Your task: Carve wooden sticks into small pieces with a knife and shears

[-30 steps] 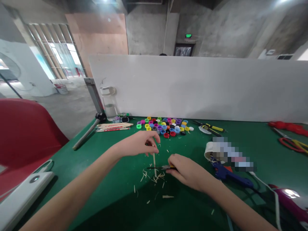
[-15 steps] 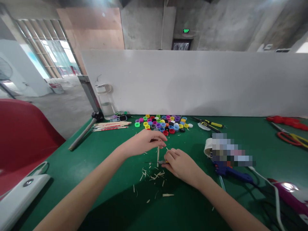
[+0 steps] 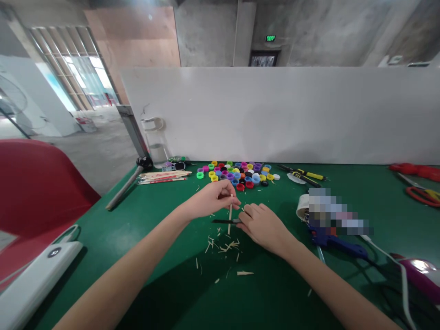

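Observation:
My left hand (image 3: 212, 199) pinches the upper end of a thin wooden stick (image 3: 230, 213), which points down toward the green table. In my right hand (image 3: 264, 228) is a knife (image 3: 222, 222); its dark blade reaches left across the lower part of the stick. The knife's handle is mostly hidden by my fingers. Pale wood shavings (image 3: 229, 248) lie scattered below the stick. Closer to me lies a short pointed wood piece (image 3: 244, 273).
Coloured bottle caps (image 3: 237, 176) cluster at the back, with a bundle of sticks (image 3: 165, 177) to their left. Pliers (image 3: 304, 176), a blue glue gun (image 3: 338, 245) and red-handled scissors (image 3: 421, 195) lie on the right. A white power bank-like box (image 3: 41, 279) is at left.
My left fingers have closed more around the stick's top. The blade now shows its flat, dark side across the stick. The whole view has shifted slightly.

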Motion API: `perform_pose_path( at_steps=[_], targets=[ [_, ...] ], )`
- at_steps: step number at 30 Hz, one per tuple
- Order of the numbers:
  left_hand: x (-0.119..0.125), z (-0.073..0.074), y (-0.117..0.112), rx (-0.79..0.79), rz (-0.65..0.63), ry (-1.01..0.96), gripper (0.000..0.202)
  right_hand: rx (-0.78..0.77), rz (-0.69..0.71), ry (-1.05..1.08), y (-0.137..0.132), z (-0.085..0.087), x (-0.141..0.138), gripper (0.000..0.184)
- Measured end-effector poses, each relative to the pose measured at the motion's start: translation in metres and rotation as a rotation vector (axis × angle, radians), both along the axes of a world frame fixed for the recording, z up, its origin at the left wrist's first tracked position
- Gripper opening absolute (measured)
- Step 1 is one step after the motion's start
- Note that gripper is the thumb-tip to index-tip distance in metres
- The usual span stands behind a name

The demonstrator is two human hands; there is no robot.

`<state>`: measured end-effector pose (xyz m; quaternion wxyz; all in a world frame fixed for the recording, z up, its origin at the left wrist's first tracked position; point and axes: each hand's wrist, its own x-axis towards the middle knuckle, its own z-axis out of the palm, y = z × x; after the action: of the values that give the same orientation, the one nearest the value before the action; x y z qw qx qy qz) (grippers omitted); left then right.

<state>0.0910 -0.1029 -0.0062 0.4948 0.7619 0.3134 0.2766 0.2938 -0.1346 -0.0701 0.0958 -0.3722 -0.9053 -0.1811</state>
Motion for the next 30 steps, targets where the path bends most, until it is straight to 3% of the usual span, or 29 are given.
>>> perform_pose_path(
  at_steps=[11,30],
  targets=[
    [0.002,-0.007,0.003,-0.024,-0.019,-0.064,0.010,0.054,0.048,-0.032,0.002,-0.004,0.001,0.025],
    [0.001,-0.013,0.001,-0.018,-0.029,-0.131,0.010,-0.058,0.155,-0.058,0.007,-0.004,0.001,0.026]
  ],
)
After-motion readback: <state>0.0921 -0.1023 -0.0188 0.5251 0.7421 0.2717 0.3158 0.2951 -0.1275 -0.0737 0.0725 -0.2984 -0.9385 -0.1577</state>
